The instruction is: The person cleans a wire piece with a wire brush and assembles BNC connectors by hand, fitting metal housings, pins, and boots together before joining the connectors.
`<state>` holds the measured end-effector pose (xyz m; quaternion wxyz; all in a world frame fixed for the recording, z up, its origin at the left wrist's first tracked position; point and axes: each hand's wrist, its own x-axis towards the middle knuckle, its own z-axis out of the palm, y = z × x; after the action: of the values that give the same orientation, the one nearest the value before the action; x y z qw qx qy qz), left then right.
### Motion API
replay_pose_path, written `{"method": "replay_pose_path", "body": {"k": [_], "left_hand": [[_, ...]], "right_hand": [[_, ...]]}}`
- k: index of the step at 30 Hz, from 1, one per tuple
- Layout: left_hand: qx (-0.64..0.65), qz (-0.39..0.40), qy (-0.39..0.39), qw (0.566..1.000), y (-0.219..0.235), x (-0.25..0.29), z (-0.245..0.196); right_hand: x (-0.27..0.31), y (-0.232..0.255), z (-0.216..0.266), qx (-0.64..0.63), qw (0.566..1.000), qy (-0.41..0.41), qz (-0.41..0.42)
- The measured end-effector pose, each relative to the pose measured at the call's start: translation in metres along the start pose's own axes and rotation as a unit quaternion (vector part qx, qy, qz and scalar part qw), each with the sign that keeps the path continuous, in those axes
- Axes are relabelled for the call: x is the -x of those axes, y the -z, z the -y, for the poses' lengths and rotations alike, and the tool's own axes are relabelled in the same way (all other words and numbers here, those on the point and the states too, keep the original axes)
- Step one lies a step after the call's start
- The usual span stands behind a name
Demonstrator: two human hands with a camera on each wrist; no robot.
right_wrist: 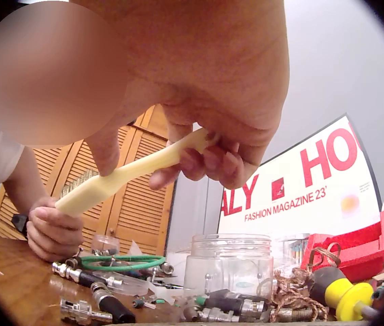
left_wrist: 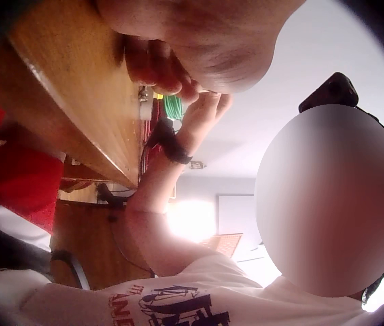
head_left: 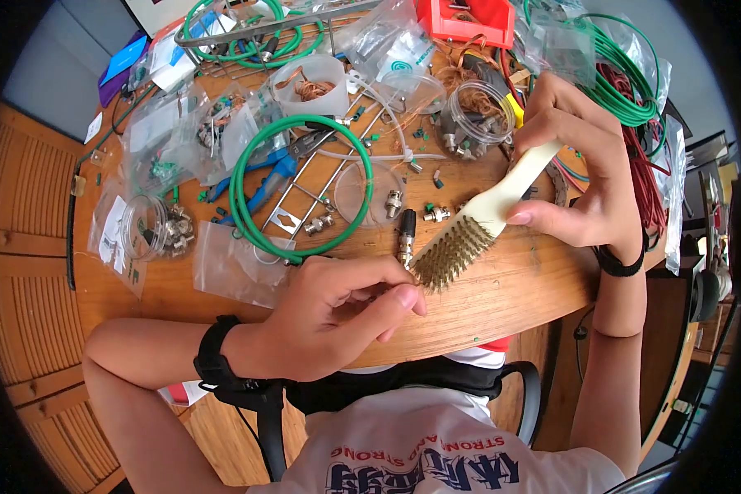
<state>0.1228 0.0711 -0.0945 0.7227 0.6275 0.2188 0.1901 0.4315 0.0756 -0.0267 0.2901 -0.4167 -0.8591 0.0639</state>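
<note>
My right hand [head_left: 580, 156] holds a wire brush [head_left: 514, 181] by its cream handle, thumb on the near side and fingers curled round the far end. Its brass bristles [head_left: 457, 251] angle down to the left. At the bristles' front end are the curled fingertips of my left hand [head_left: 337, 309], thumb close against the index finger; I cannot tell what lies between them. In the right wrist view, the left hand [right_wrist: 55, 231] overlaps the brush head [right_wrist: 86, 193]. Just beyond the left fingertips lies a black-and-silver connector [head_left: 407, 235]. A coiled green cable [head_left: 237, 185] lies beside the left hand.
Blue-handled pliers [head_left: 276, 177] and a metal rack [head_left: 300, 193] lie by the coil. Behind are a clear jar [head_left: 479, 119] of connectors, a white tub [head_left: 309, 86] with copper strands and a red bin [head_left: 469, 20]. Plastic bags [head_left: 165, 148] cover the left side; loose connectors [head_left: 393, 202] lie mid-table.
</note>
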Motion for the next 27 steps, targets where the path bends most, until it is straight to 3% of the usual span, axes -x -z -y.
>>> {"method": "replay_pose_path", "body": {"k": [22,27], "left_hand": [[-0.032,-0.002,-0.005,0.999,0.0037,0.0009,-0.0009],[0.005,0.019,0.029,0.999,0.0093,0.0030,0.0060]], "right_hand": [[-0.0017,0.0035,0.0011,0.008,1.000,0.001,0.011],[0.0001,0.0036,-0.0014,0.030,0.999,-0.018,0.004]]}}
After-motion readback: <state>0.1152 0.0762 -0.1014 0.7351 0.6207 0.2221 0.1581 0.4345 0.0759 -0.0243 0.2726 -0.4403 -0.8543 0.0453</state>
